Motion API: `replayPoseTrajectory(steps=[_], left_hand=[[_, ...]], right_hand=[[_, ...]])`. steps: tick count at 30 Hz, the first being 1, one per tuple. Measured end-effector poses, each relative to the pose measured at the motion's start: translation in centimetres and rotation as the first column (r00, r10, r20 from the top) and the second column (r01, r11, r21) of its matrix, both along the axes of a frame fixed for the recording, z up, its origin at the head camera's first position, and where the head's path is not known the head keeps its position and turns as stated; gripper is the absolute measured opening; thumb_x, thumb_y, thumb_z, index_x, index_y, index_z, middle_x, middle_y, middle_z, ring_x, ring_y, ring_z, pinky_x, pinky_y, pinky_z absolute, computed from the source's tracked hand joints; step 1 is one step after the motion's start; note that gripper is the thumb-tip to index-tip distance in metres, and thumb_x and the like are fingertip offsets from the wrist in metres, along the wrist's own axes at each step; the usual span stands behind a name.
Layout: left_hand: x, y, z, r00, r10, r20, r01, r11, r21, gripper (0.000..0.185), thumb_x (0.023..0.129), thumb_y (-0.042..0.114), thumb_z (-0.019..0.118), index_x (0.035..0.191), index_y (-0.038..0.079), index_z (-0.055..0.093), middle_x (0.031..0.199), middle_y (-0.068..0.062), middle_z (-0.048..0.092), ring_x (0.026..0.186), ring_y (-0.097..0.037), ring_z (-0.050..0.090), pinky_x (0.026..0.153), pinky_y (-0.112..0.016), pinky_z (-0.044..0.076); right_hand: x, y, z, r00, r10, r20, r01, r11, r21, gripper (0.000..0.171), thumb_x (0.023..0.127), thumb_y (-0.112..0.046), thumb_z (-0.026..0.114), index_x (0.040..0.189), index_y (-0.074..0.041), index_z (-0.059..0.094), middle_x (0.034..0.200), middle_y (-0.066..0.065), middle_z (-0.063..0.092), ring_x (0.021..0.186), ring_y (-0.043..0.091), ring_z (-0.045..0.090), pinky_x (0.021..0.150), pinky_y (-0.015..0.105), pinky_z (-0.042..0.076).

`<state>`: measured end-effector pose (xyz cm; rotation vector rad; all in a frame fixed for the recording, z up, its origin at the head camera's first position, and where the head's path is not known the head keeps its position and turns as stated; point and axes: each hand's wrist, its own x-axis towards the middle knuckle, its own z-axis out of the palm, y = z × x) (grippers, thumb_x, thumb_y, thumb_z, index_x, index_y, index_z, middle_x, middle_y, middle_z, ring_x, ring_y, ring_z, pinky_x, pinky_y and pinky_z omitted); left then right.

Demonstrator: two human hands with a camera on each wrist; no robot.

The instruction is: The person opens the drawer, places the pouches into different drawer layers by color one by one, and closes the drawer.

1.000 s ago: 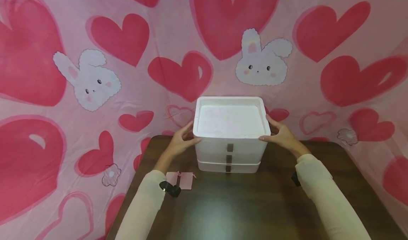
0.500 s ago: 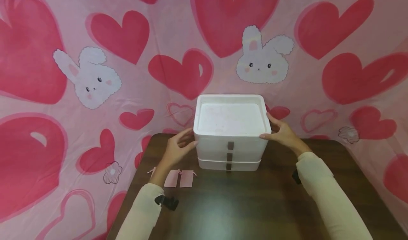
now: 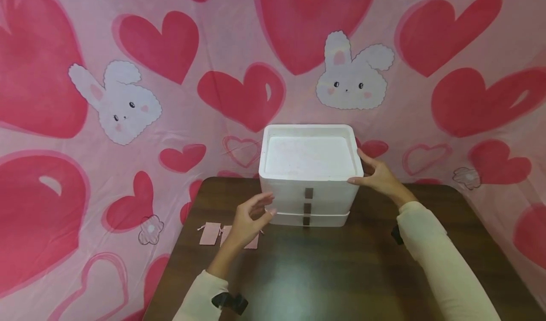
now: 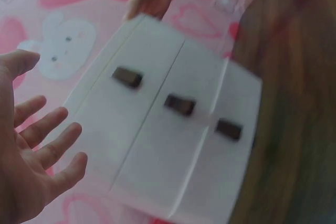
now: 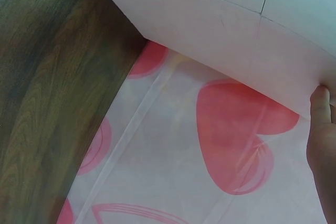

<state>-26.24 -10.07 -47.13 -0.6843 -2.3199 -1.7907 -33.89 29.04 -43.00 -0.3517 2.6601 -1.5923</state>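
A white box of drawers [image 3: 308, 156] with three dark handles [image 3: 308, 193] stands at the table's far edge. My right hand [image 3: 370, 173] rests against its upper right side, fingers fairly straight, thumb at the front corner. My left hand [image 3: 251, 215] hovers off the box's lower left front corner, its fingers relaxed and holding nothing. The left wrist view shows the left hand [image 4: 32, 150] spread beside the drawer box [image 4: 173, 129], with its handles [image 4: 180, 104] blurred. In the right wrist view a fingertip [image 5: 320, 124] touches the box's side [image 5: 236, 30].
Small pink pouches [image 3: 210, 234] lie on the dark wooden table [image 3: 324, 273] left of the box, one partly behind my left hand. A pink cloth with hearts and bunnies [image 3: 128, 103] hangs close behind and round the table.
My left hand has let go of the box's left side and drawn back toward me, lower and in front of the box. The right hand stays on the box.
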Motion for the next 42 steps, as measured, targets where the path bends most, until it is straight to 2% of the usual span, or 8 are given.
replayPoseTrajectory(steps=[7, 11, 14, 21, 28, 30, 36, 42], left_hand=[[1.4, 2.2, -2.2, 0.988, -0.142, 0.062, 0.140, 0.990, 0.033, 0.045, 0.093, 0.012, 0.070, 0.135, -0.003, 0.060, 0.132, -0.023, 0.068, 0.123, -0.040, 0.065, 0.104, -0.037, 0.055], [1.4, 3.4, -3.9, 0.955, -0.232, 0.182, 0.215, 0.970, 0.111, 0.048, 0.096, 0.013, 0.067, 0.138, -0.008, 0.055, 0.132, -0.031, 0.064, 0.123, -0.048, 0.062, 0.101, -0.030, 0.056], [1.2, 4.1, -5.1, 0.911, -0.283, 0.301, 0.245, 0.957, 0.156, 0.050, 0.098, 0.015, 0.062, 0.142, -0.007, 0.051, 0.136, -0.034, 0.060, 0.126, -0.048, 0.061, 0.101, -0.027, 0.054], [0.9, 5.3, -7.3, 0.772, -0.344, 0.534, 0.258, 0.938, 0.231, 0.055, 0.102, 0.028, 0.055, 0.148, -0.001, 0.046, 0.143, -0.029, 0.057, 0.130, -0.041, 0.061, 0.110, -0.061, 0.047], [0.2, 6.5, -9.7, 0.650, -0.389, 0.653, 0.229, 0.919, 0.320, 0.060, 0.103, 0.035, 0.051, 0.149, -0.003, 0.044, 0.146, -0.028, 0.055, 0.133, -0.043, 0.058, 0.105, -0.055, 0.053], [0.0, 6.9, -10.3, 0.623, -0.405, 0.669, 0.218, 0.911, 0.349, 0.062, 0.103, 0.037, 0.050, 0.150, -0.003, 0.041, 0.148, -0.027, 0.054, 0.135, -0.043, 0.056, 0.105, -0.054, 0.054], [-0.4, 7.7, -11.7, 0.576, -0.433, 0.693, 0.203, 0.897, 0.392, 0.067, 0.105, 0.042, 0.043, 0.152, -0.005, 0.036, 0.152, -0.028, 0.048, 0.137, -0.042, 0.054, 0.107, -0.055, 0.052], [-1.5, 8.2, -12.8, 0.500, -0.457, 0.736, 0.122, 0.878, 0.462, 0.074, 0.104, 0.047, 0.043, 0.154, -0.007, 0.030, 0.156, -0.029, 0.043, 0.142, -0.043, 0.048, 0.114, -0.059, 0.045]], right_hand=[[0.0, 0.0, 0.2, 1.000, 0.006, 0.021, -0.005, 1.000, -0.010, 0.102, 0.089, -0.016, 0.079, 0.163, -0.013, 0.009, 0.171, 0.014, 0.015, 0.151, 0.045, 0.032, 0.107, 0.043, 0.041], [0.0, -0.1, 0.1, 1.000, 0.001, 0.025, 0.000, 1.000, -0.017, 0.101, 0.089, -0.014, 0.079, 0.163, -0.012, 0.009, 0.171, 0.013, 0.015, 0.151, 0.044, 0.032, 0.106, 0.040, 0.042], [0.1, 0.0, 0.0, 1.000, -0.003, 0.029, 0.004, 1.000, -0.013, 0.102, 0.089, -0.016, 0.079, 0.163, -0.014, 0.010, 0.171, 0.013, 0.015, 0.151, 0.044, 0.032, 0.107, 0.042, 0.042], [0.1, 0.0, -0.1, 0.999, -0.017, 0.041, 0.018, 1.000, -0.024, 0.102, 0.089, -0.017, 0.079, 0.163, -0.016, 0.010, 0.172, 0.010, 0.014, 0.153, 0.042, 0.031, 0.110, 0.046, 0.040], [0.0, 0.1, -0.1, 0.999, -0.020, 0.046, 0.022, 0.999, -0.041, 0.101, 0.089, -0.016, 0.079, 0.163, -0.017, 0.011, 0.172, 0.008, 0.014, 0.153, 0.040, 0.031, 0.110, 0.044, 0.040], [0.0, 0.1, -0.1, 0.999, -0.023, 0.043, 0.024, 0.999, -0.037, 0.101, 0.089, -0.016, 0.079, 0.163, -0.016, 0.011, 0.172, 0.008, 0.014, 0.153, 0.040, 0.031, 0.110, 0.044, 0.040], [0.0, -0.1, 0.0, 0.999, -0.019, 0.040, 0.020, 0.999, -0.040, 0.101, 0.088, -0.016, 0.080, 0.163, -0.014, 0.012, 0.172, 0.009, 0.013, 0.154, 0.040, 0.030, 0.110, 0.043, 0.040], [0.0, -0.1, 0.0, 0.999, -0.013, 0.039, 0.015, 0.999, -0.048, 0.102, 0.088, -0.014, 0.080, 0.163, -0.014, 0.011, 0.172, 0.012, 0.013, 0.153, 0.042, 0.030, 0.112, 0.047, 0.038]])
